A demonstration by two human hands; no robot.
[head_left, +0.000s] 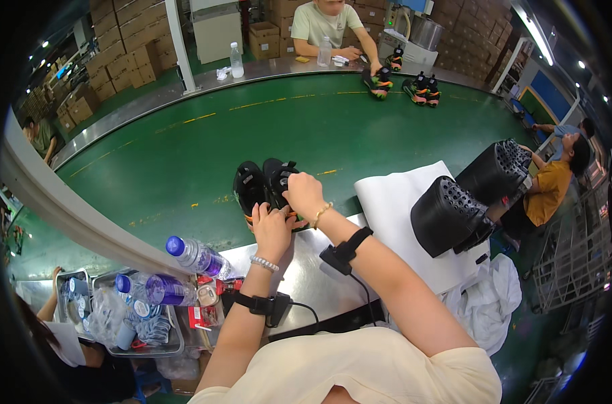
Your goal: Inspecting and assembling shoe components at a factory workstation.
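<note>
At the lower left of the frame a metal tray (pixel 173 350) holds plastic cups and small items, and just right of it two water bottles with blue caps (pixel 185 269) lie on the steel table edge (pixel 306 276).

Near the centre, the left hand (pixel 272 229) rests on the near end of a pair of black sandals (pixel 265 185) that stands at the edge of the green conveyor belt (pixel 205 135). Its fingers curl down onto the soles, pressing rather than lifting.

Just to the right, the right hand (pixel 304 193) closes over the right sandal's strap, fingers bent in a pinch on it. Both wrists carry black strapped devices with cables.

To handle the pair well, it seems best to keep the left hand steadying both soles flat while the right works the strap, so that the sandals stay side by side and do not slide along the belt.

Further right a sheet of white paper (pixel 400 202) lies across the table, with two black perforated shoe lasts (pixel 454 215) on it. At the upper right, more sandals (pixel 403 84) sit near another person's hand at the far rail.
</note>
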